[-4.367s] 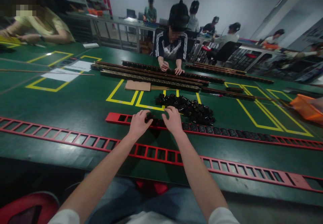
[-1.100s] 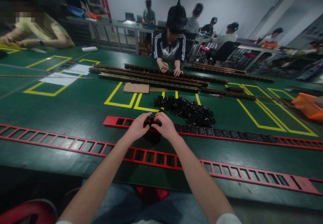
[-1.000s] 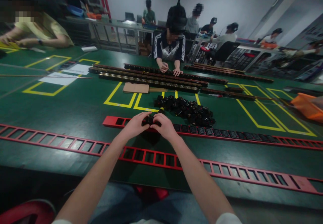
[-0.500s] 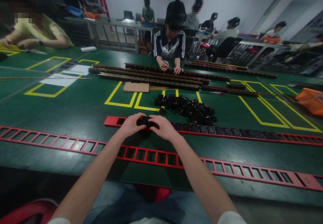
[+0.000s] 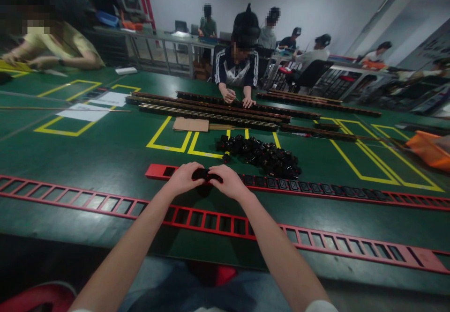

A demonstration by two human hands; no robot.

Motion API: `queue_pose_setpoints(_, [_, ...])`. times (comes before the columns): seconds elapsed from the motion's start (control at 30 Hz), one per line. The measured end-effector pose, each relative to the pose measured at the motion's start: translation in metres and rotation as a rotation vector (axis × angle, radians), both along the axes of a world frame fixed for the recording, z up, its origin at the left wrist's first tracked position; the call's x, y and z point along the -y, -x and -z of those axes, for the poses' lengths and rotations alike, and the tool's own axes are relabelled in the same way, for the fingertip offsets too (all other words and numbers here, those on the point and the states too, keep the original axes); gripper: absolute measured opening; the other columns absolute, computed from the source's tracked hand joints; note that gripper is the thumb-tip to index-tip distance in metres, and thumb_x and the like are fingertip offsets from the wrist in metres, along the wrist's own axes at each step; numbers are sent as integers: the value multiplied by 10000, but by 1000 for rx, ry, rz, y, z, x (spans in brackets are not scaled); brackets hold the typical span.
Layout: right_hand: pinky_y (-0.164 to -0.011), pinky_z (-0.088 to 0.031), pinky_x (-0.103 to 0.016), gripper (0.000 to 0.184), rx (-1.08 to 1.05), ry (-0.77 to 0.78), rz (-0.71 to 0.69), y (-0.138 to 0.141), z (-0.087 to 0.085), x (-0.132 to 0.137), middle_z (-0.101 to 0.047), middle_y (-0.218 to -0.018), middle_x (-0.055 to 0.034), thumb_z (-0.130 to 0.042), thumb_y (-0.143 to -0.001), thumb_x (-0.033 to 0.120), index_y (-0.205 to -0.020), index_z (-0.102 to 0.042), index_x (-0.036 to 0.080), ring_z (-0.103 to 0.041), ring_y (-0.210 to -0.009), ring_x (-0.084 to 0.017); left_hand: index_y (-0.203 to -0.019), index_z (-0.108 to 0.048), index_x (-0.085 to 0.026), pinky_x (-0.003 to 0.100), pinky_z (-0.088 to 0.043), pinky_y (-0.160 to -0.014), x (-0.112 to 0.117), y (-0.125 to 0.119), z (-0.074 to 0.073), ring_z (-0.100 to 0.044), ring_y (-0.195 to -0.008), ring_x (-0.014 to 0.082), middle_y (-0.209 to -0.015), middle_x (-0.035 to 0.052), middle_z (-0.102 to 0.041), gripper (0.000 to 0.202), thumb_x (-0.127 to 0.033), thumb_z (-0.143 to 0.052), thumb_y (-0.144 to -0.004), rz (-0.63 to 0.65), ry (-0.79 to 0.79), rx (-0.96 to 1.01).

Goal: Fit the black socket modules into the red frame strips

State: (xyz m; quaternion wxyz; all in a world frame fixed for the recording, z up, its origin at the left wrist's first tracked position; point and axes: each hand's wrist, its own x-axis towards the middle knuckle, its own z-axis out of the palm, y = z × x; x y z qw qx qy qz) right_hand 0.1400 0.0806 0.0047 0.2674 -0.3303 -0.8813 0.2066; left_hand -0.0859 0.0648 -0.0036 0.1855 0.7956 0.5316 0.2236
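My left hand [image 5: 184, 178] and my right hand [image 5: 228, 180] meet over the far red slotted rail [image 5: 156, 171], near its left end. Between them is a black socket module [image 5: 202, 175], partly hidden by my fingers. Both hands are closed, fingertips and thumbs pressed round the black part from either side. To the right of my right hand, a row of black square socket modules [image 5: 298, 186] sits in the rail's slots. Just beyond the rail lies a heap of loose black modules [image 5: 263, 155].
A second red slotted rail [image 5: 218, 222], its openings bare, runs beneath my forearms. Farther back are long dark strips [image 5: 211, 113], a brown cardboard piece [image 5: 191, 124] and white papers [image 5: 82, 112]. A co-worker [image 5: 235, 70] works across the green table; an orange bag [image 5: 427, 148] lies at right.
The view has tilted slightly, so the scene sits a little lower. My hands remain at the same spot on the rail, with the fingers drawn slightly closer over the black module.
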Motion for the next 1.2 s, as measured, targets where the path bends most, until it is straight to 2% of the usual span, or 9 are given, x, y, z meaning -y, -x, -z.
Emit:
queue_pose_setpoints(0.33, [-1016, -484, -415, 142, 44, -38, -30, 1, -1, 0, -675, -1234, -84, -665, -891, 190, -1007, -745, 209, -600, -1149, -218, -1209, -581, -237, 404, -454, -951, 1, 1, 0, -600, -1126, 248, -1219, 42, -666, 348, -354, -574, -881, 48, -22, -47])
queue_pose_setpoints(0.5, [-1005, -491, -408, 190, 45, -37, -24, -1, 0, 0, -672, -1242, -69, -655, -899, 200, -1069, -733, 230, -597, -1152, -212, -1175, -581, -245, 405, -464, -923, 0, 1, 2, -616, -1073, 244, -1166, 32, -679, 336, -327, -605, -850, 24, 2, -41])
queue_pose_setpoints(1.2, [-1014, -482, -417, 216, 112, -49, -14, 0, -5, 2, -658, -1268, -83, -617, -932, 226, -1107, -744, 231, -585, -1170, -221, -1083, -671, -240, 351, -503, -862, -4, 2, 5, -647, -985, 224, -1043, 31, -708, 290, -321, -699, -805, -32, 49, 40])
